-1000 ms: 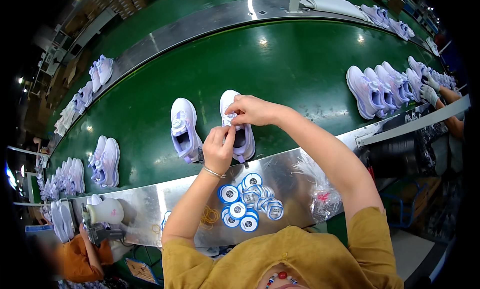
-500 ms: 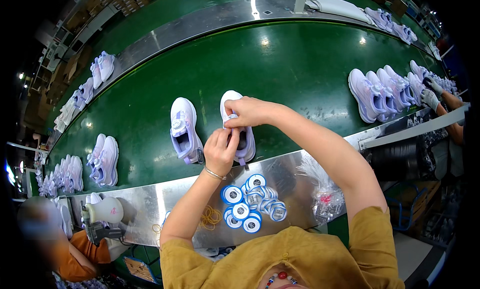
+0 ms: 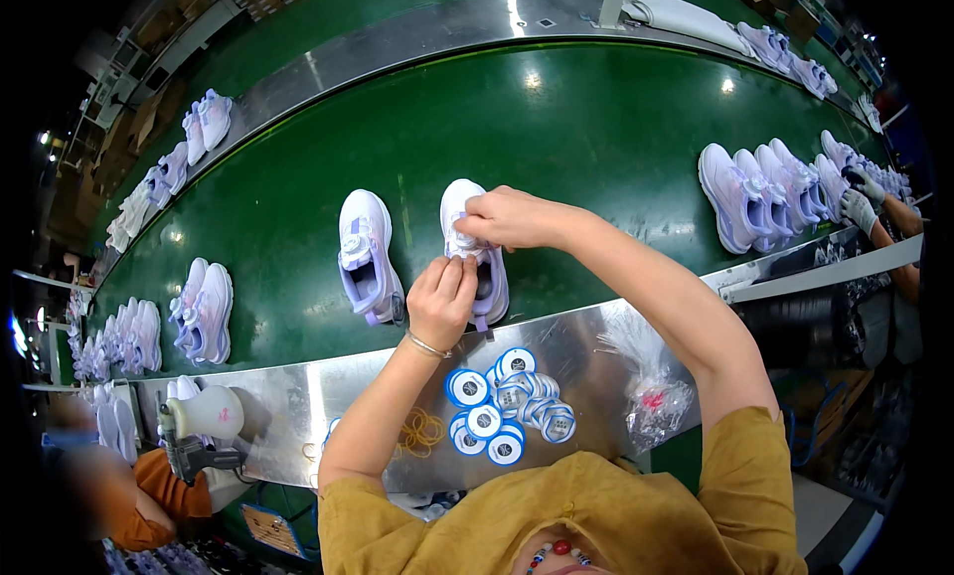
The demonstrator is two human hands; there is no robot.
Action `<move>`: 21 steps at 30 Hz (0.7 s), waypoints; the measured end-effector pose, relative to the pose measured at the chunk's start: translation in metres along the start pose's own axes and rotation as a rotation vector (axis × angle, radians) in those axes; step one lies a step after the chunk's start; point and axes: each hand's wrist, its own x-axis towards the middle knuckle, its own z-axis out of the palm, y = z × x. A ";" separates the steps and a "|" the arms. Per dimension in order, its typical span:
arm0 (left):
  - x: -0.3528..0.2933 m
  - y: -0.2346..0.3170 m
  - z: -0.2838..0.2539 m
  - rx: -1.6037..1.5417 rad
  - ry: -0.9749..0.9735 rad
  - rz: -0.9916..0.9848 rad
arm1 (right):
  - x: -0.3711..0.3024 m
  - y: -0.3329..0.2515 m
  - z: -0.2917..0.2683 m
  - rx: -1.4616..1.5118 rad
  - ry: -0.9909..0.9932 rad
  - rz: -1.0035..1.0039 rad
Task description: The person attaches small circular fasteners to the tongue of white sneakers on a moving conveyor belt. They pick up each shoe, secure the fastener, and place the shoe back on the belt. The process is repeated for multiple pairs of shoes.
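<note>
A pair of white and lilac sneakers stands on the green conveyor in front of me, toes pointing away. Both my hands are at the right sneaker [image 3: 460,195], over its tongue and fastening. My left hand [image 3: 443,299] pinches at the tongue just above the opening, fingertips pressed together. From the right, my right hand [image 3: 519,219] reaches across with curled fingers closed at the upper by the fastening. Exactly which part they grip is hidden. Untouched beside it, the left sneaker [image 3: 372,262] shows a round dial on its tongue.
On the metal ledge [image 3: 586,351] lie round blue-rimmed tags [image 3: 484,421], yellow rubber bands [image 3: 422,431] and a clear plastic bundle [image 3: 651,401]. A spray gun [image 3: 204,431] stands left. More sneakers [image 3: 207,312] line the belt. At right, a co-worker's gloved hands [image 3: 860,207] handle shoes.
My right hand has shifted slightly forward and right, away from my left fingertips, uncovering more of the sneaker's fastening. My left hand stays pinched at the tongue.
</note>
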 end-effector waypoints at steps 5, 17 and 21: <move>0.002 0.000 -0.004 0.001 0.003 -0.015 | -0.011 0.024 0.014 -0.137 0.159 -0.200; -0.001 -0.001 -0.008 0.019 0.014 -0.030 | 0.003 0.021 0.026 0.066 0.172 -0.232; -0.002 0.001 -0.008 0.024 0.012 -0.038 | 0.001 0.019 0.028 0.057 0.181 -0.216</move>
